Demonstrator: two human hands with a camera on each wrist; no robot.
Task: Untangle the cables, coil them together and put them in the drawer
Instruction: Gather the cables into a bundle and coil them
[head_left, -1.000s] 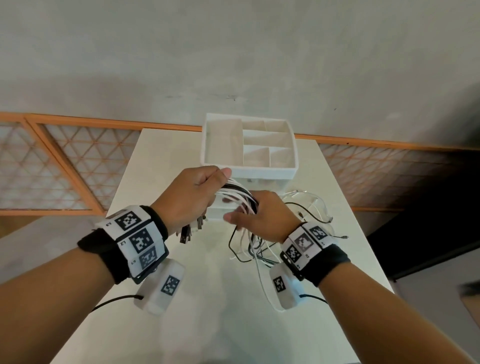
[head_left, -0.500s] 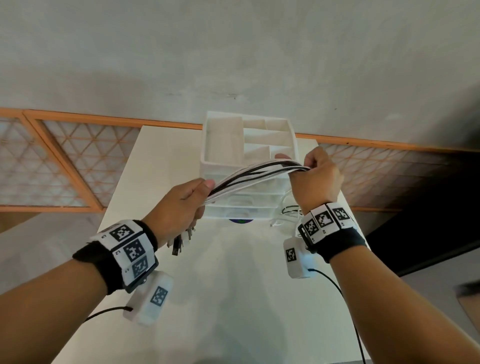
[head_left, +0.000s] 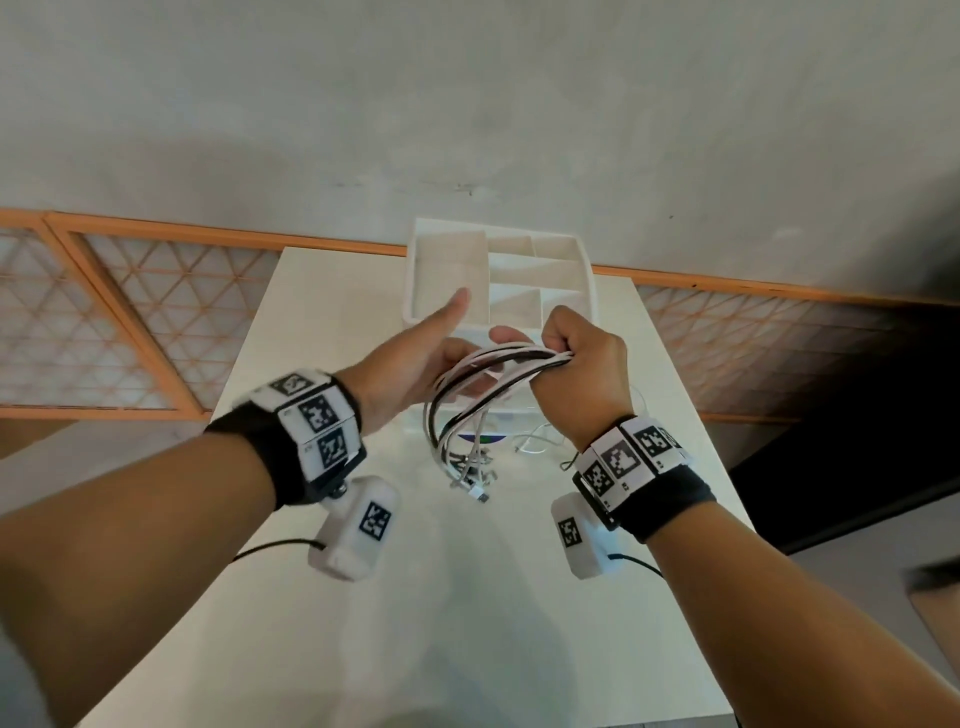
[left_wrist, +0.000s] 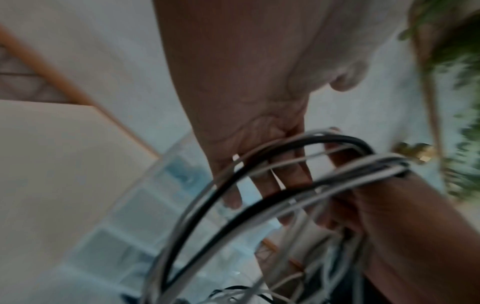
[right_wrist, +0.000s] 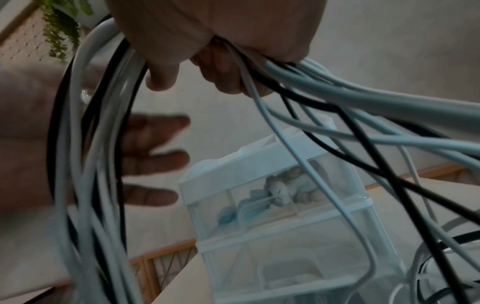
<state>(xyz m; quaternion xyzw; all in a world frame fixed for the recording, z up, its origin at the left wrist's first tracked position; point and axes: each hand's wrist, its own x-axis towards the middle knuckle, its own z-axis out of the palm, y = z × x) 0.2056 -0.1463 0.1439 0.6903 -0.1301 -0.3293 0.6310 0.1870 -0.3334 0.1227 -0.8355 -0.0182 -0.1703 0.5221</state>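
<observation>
Below, a pale rectangular tabletop (head_left: 467, 597), set against a grey wall (head_left: 467, 104) with an orange-framed lattice panel (head_left: 104, 322) running along its base. At the far end of the tabletop, a white plastic drawer unit (head_left: 592, 291) with an open divided tray on top and see-through drawers stacked underneath; seen from the right wrist (right_wrist: 272, 181), the top drawer holding pale and blue small items, too blurred to identify. In front of the unit, raised above the tabletop, a bundle of white and black cables (head_left: 498, 364), bent into a loop, with its plug ends hanging down near the surface (head_left: 470, 475). More loose thin cable lying on the tabletop to the right, beside the unit (head_left: 535, 441). Right hand (head_left: 582, 374) clenched round the gathered strands at the top of the loop, knuckles up, the cables spilling out on both sides of the fist (right_wrist: 221, 41). Left hand (head_left: 415, 364) released, fingers straight and spread, thumb pointing up, palm turned toward the loop; from the left wrist (left_wrist: 259, 144), the strands crossing in front of the extended fingers (left_wrist: 262, 185), contact not discernible through the blur. Marker-printed bands (head_left: 311, 421) strapped on both wrists.
</observation>
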